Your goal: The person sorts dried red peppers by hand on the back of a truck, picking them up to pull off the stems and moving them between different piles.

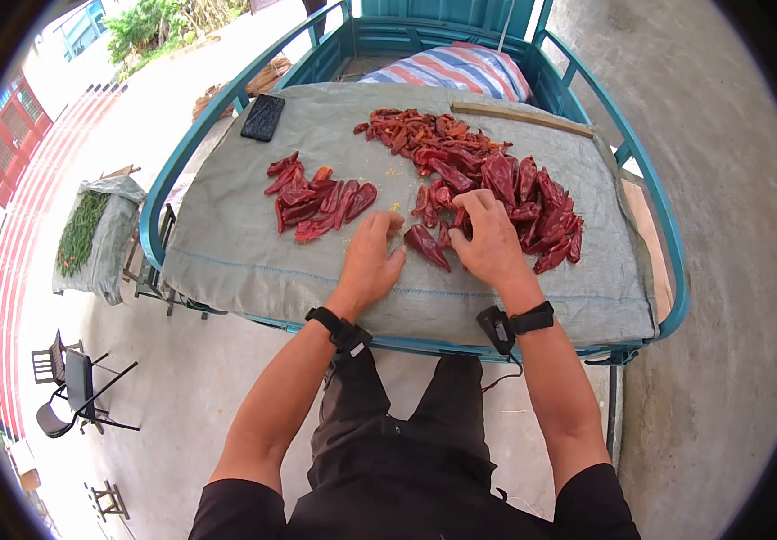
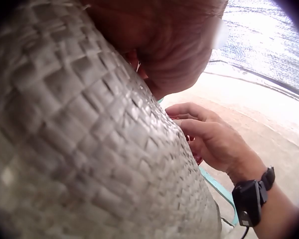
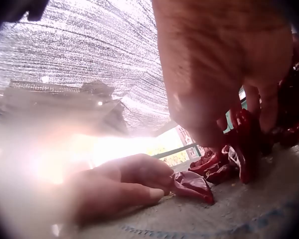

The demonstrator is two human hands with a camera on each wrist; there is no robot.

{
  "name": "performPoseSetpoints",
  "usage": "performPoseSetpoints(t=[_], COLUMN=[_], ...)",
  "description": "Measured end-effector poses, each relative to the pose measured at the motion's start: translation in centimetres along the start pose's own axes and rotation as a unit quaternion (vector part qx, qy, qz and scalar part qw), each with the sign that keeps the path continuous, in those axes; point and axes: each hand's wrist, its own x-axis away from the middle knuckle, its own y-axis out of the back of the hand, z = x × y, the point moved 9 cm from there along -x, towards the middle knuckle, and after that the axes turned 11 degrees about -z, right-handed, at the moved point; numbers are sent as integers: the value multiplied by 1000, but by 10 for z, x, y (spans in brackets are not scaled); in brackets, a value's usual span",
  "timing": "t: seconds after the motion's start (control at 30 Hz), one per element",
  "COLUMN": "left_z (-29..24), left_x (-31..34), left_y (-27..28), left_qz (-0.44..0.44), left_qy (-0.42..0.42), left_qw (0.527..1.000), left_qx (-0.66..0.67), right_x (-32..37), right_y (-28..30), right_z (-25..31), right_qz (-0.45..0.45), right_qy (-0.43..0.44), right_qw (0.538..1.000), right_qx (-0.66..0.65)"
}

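Note:
My right hand (image 1: 489,241) is at the near edge of a large heap of dried red peppers (image 1: 546,216). Its thumb and fingers curl round a dried red pepper (image 3: 243,144), mostly hidden from the head view. My left hand (image 1: 370,261) rests on the grey woven sheet (image 1: 235,238), its fingers loosely bent with nothing between them. Between the hands lies a single dark red pepper (image 1: 426,247). Left of the left hand is a smaller group of dried red peppers (image 1: 316,202). Smaller, more orange peppers (image 1: 415,133) spread out at the heap's far side.
The sheet covers a blue-green cart bed with side rails (image 1: 645,180). A black phone (image 1: 263,118) lies at its far left, a wooden strip (image 1: 522,118) at the far right. Behind is a striped bag (image 1: 460,72). Green peppers (image 1: 84,232) and a folding chair (image 1: 82,387) stand off left.

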Motion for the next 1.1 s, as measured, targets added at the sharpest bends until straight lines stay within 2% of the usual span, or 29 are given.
performPoseSetpoints(t=[0.1, 0.2, 0.3, 0.8, 1.0, 1.1], left_z=[0, 0, -1, 8, 10, 9], left_x=[1, 0, 1, 2, 2, 2], left_y=[0, 2, 3, 4, 3, 4], left_qz=[-4, -4, -3, -35, -36, -40], left_qy=[5, 12, 30, 23, 31, 29], left_qw=[1000, 1000, 999, 999, 999, 998], left_qx=[11, 9, 10, 15, 28, 27], right_x=[-1, -2, -7, -28, -32, -33], right_y=[-5, -5, -3, -70, -69, -65], right_z=[-1, 7, 21, 10, -2, -1], right_qz=[36, 48, 21, 186, 165, 121], right_qy=[-9, -3, 19, 40, 40, 56], right_qw=[997, 998, 999, 963, 969, 980], right_qx=[62, 42, 39, 193, 178, 148])
